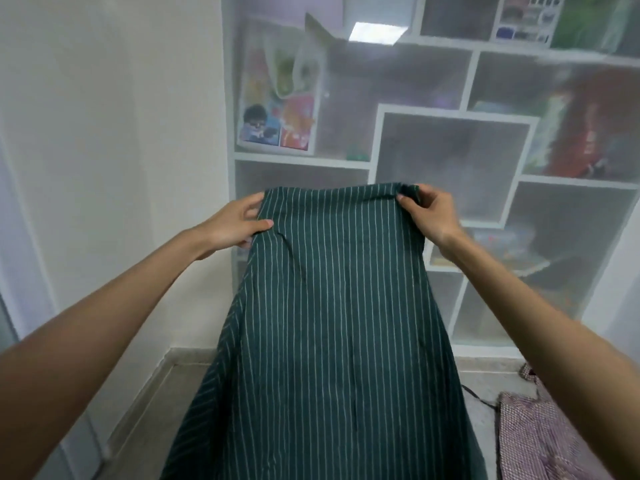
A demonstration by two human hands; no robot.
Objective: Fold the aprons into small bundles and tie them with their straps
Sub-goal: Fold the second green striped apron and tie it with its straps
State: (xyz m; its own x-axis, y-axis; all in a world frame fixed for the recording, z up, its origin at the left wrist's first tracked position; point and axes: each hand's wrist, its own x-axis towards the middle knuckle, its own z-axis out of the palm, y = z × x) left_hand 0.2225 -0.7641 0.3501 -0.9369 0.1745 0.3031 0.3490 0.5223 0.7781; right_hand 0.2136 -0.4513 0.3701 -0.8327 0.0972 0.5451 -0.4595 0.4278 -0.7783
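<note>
Both arms are out front, and the apron [329, 306], dark green with thin white stripes, hangs in the air between them. The left hand [232, 223] pinches the top left corner, thumb on the near face, fingers curled behind the edge. The right hand [429, 216] grips the top right corner, where the cloth bunches under thumb and fingers. The top edge runs fairly level, and the cloth drapes down toward the camera. Behind it is a white shelf [381, 112]. A purple cloth [533, 434] lies on the floor [173, 386] at lower right.
</note>
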